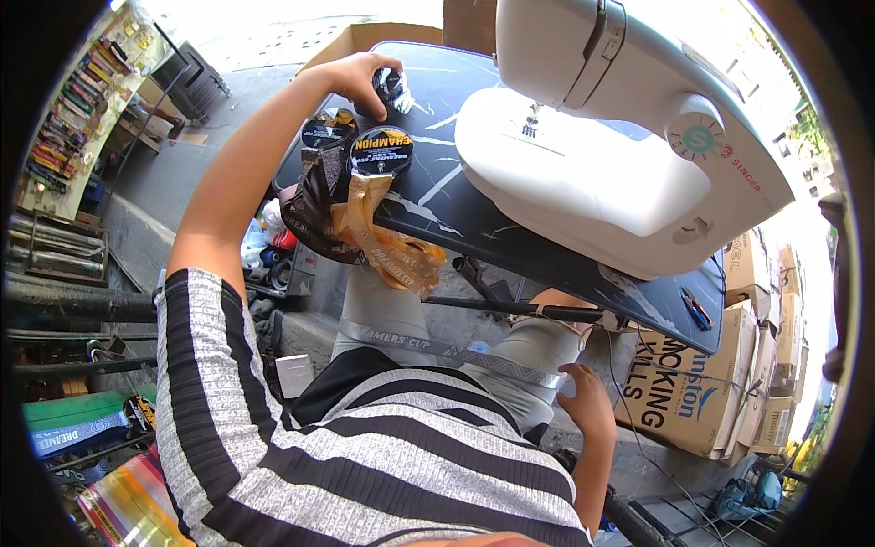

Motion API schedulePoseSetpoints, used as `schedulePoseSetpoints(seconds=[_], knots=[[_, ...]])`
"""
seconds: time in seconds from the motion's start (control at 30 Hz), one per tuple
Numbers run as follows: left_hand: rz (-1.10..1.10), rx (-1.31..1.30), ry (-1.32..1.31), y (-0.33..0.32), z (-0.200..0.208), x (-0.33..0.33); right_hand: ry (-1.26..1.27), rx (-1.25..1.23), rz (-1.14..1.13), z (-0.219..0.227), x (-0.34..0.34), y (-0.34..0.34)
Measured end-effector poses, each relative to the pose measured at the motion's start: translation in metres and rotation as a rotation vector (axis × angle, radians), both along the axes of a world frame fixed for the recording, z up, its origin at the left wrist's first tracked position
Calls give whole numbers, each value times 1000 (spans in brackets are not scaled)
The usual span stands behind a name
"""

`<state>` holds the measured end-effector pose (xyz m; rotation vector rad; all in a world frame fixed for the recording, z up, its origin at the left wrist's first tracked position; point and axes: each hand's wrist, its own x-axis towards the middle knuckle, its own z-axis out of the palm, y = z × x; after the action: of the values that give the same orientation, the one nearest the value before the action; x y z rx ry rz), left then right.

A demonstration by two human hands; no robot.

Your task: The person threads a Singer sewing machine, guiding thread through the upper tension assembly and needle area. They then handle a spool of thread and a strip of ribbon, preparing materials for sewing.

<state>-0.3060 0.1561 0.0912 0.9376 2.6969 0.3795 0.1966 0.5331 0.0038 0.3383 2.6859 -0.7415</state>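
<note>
My left hand (360,80) reaches to the far left corner of the table, fingers closed around a small black medal-like piece (390,88) with a shiny, clear wrap. Just nearer lie black round medals with gold and white print: one medal (381,150) with a gold ribbon (387,242), another medal (328,129) beside a dark brown ribbon (310,214). Both ribbons hang over the table edge. Across my thighs stretches a grey patterned ribbon (437,349). Its right end is at my right hand (588,401), whose thumb and finger close on it.
A white sewing machine (629,173) fills the right of the dark marbled table (437,82). Scissors-like snips (696,308) lie near its right corner. Cardboard boxes (693,383) stand at right, with a cable hanging before them. Shelves (77,118) and stacked chairs (190,82) stand at far left.
</note>
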Motion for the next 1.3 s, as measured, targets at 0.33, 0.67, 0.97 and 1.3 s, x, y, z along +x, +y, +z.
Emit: schedulePoseSetpoints(seconds=[0.33, 0.67, 0.97, 1.3], knots=[[-37, 44, 0, 0, 9, 16, 18, -117, 261, -4, -35, -50], [-128, 168, 55, -14, 0, 9, 29, -136, 333, -20, -40, -67], [-146, 540, 169, -9, 59, 91, 24, -142, 313, -19, -39, -65], [-206, 101, 285, 46, -8, 231, 120, -164, 393, -26, -45, -76]])
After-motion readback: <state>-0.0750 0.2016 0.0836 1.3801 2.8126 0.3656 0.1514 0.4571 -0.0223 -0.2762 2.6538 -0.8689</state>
